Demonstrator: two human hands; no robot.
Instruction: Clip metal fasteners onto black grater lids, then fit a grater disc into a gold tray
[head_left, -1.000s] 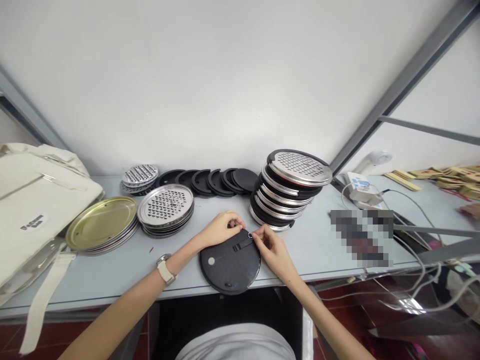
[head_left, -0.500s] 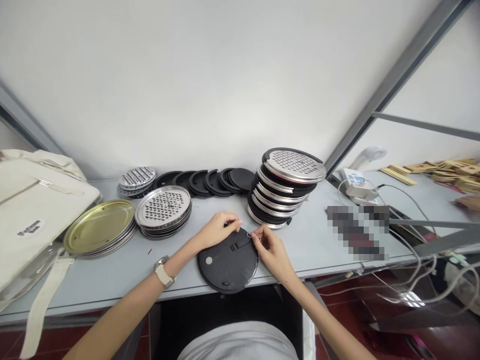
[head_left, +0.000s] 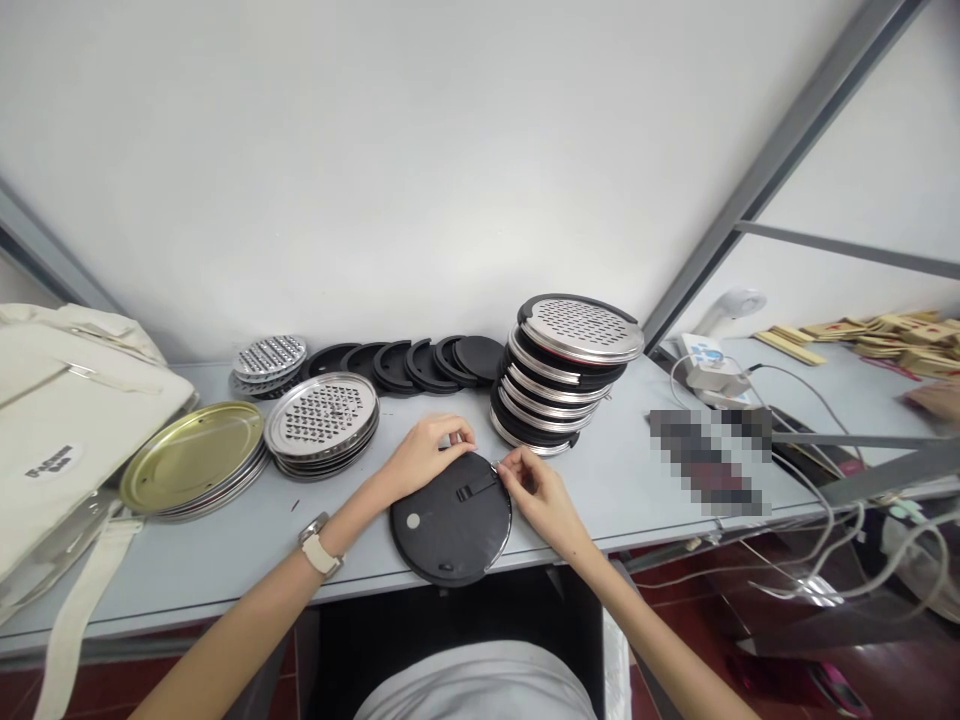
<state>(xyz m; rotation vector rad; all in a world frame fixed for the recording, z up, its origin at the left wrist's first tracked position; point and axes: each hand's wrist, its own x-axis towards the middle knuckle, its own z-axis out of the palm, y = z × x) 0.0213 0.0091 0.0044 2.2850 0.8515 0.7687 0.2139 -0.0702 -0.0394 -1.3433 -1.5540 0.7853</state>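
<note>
A black round plastic plate (head_left: 450,530) lies on the table before me, with a pale round dot and a slotted strip on its face. Curled over its upper left rim is my left hand (head_left: 429,455), thumb and fingers closed along the edge. My right hand (head_left: 538,492) pinches a small shiny metal ring (head_left: 494,467) at the plate's upper right edge; the fingertips partly hide it. Behind them stands a tall stack of round graters in black frames (head_left: 577,330). Loose round metal graters (head_left: 322,415) are piled to the left.
Several black crescent-shaped rims (head_left: 391,368) lie overlapping along the wall. Gold round plates (head_left: 193,455) are stacked at left beside a cream bag (head_left: 75,420). At right are a white device with cables (head_left: 705,362), a blurred-out object (head_left: 705,460), wooden pieces (head_left: 900,335) and a metal frame bar (head_left: 787,160).
The view has shifted slightly. Both hands stay at the plate's upper rim, and the right fingertips now cover more of the metal ring.
</note>
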